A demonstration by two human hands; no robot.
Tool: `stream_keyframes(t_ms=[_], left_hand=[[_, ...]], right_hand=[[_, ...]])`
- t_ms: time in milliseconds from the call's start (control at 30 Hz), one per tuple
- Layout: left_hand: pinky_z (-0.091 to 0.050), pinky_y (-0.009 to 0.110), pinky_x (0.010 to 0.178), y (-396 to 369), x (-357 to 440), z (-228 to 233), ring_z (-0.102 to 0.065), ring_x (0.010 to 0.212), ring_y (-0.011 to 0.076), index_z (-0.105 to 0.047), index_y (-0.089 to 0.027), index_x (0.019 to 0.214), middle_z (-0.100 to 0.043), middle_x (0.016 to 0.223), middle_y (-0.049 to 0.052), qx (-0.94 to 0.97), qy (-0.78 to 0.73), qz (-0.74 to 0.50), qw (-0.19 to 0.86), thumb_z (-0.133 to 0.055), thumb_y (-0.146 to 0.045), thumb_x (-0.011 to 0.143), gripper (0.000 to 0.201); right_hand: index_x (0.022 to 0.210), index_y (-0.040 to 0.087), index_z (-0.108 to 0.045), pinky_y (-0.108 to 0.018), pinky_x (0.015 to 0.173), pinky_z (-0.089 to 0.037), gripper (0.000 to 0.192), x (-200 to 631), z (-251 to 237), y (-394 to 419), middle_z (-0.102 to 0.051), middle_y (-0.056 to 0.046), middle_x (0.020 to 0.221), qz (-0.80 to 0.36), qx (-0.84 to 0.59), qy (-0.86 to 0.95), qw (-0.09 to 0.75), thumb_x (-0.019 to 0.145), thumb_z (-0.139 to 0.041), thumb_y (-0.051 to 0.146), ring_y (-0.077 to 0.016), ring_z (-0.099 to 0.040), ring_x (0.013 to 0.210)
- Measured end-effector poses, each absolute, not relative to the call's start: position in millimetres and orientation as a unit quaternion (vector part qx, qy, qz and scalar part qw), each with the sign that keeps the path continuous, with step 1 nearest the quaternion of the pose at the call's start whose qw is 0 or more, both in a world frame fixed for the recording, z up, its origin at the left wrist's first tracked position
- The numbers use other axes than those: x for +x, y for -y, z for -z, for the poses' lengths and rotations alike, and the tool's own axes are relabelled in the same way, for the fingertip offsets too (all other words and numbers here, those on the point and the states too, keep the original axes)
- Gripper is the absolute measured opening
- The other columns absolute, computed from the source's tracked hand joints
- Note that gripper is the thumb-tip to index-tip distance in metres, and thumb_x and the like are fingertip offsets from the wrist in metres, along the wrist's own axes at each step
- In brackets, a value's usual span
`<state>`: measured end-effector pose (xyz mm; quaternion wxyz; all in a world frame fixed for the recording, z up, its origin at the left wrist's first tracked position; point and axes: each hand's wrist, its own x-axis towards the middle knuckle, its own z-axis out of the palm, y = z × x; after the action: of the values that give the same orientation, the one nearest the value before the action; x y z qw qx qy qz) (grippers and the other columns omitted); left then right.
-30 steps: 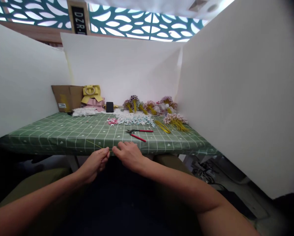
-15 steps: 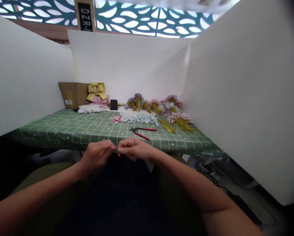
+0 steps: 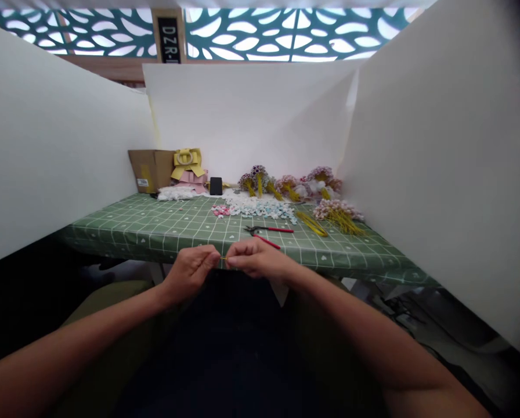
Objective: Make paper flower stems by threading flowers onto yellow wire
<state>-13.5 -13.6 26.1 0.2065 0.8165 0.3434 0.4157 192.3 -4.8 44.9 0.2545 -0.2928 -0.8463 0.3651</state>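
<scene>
We can pass low over the table (image 3: 168, 217) from its front left corner to the white bundle (image 3: 177, 193); rightward, the pliers (image 3: 280, 230), yellow stems (image 3: 312, 224) and loose pieces (image 3: 264, 210) obstruct, and a panel (image 3: 443, 145) bounds the right edge.

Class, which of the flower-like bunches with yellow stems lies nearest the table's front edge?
The pale pink bunch just right of the looped yellow strands; the other bunches sit behind it, closer to the white back panel.
</scene>
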Motion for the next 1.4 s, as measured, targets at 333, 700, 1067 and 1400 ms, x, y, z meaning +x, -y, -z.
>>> stream_keyframes(t_ms=[333, 700, 1067, 1400], left_hand=[[-0.011, 0.020, 0.040, -7.9, -3.1, -0.5, -0.014, 0.041, 0.0067, -0.045, -0.019, 0.071, -0.026, 0.052, -0.008, 0.570, -0.425, -0.398, 0.580, -0.039, -0.057, 0.087, 0.042], [-0.033, 0.027, 0.061, 13.7, -17.9, -36.4, -0.040, 0.058, 0.0129, -0.058, -0.018, 0.067, -0.047, 0.061, 0.001, 0.829, -0.336, -0.423, 0.145, -0.053, -0.041, 0.083, 0.029], [-0.011, 0.020, 0.039, -9.0, -4.0, 2.7, -0.012, 0.040, 0.0067, -0.047, -0.019, 0.073, -0.023, 0.050, -0.009, 0.573, -0.412, -0.381, 0.598, -0.039, -0.056, 0.088, 0.040], [-0.029, 0.026, 0.059, 9.3, -20.7, -34.3, -0.038, 0.058, 0.0116, -0.060, -0.016, 0.068, -0.046, 0.061, 0.000, 0.862, -0.310, -0.382, 0.123, -0.054, -0.040, 0.084, 0.029]], right_hand=[[0.095, 0.016, -0.062, -0.026, 0.063, -0.029, 0.021, 182.2, -11.0, -7.7, -0.059, -0.006, 0.081, 0.111, -0.405, 0.876, 0.236, 0.087, -0.044, 0.011, -0.0148, -0.047, 0.073], [0.092, 0.016, -0.056, -0.020, 0.047, -0.029, 0.026, 202.6, -51.2, -1.5, -0.033, 0.009, 0.053, -0.403, -0.242, 0.850, 0.238, 0.093, -0.043, 0.038, -0.0071, -0.028, 0.043], [0.098, 0.016, -0.062, -0.028, 0.065, -0.030, 0.024, 182.2, -15.4, -4.2, -0.060, -0.008, 0.082, 0.195, -0.366, 0.892, 0.182, 0.089, -0.041, 0.010, -0.0157, -0.047, 0.071], [0.087, 0.016, -0.055, -0.021, 0.046, -0.027, 0.028, 200.7, -47.8, -5.5, -0.033, 0.008, 0.053, -0.381, -0.267, 0.862, 0.201, 0.094, -0.040, 0.038, -0.0075, -0.028, 0.042]])
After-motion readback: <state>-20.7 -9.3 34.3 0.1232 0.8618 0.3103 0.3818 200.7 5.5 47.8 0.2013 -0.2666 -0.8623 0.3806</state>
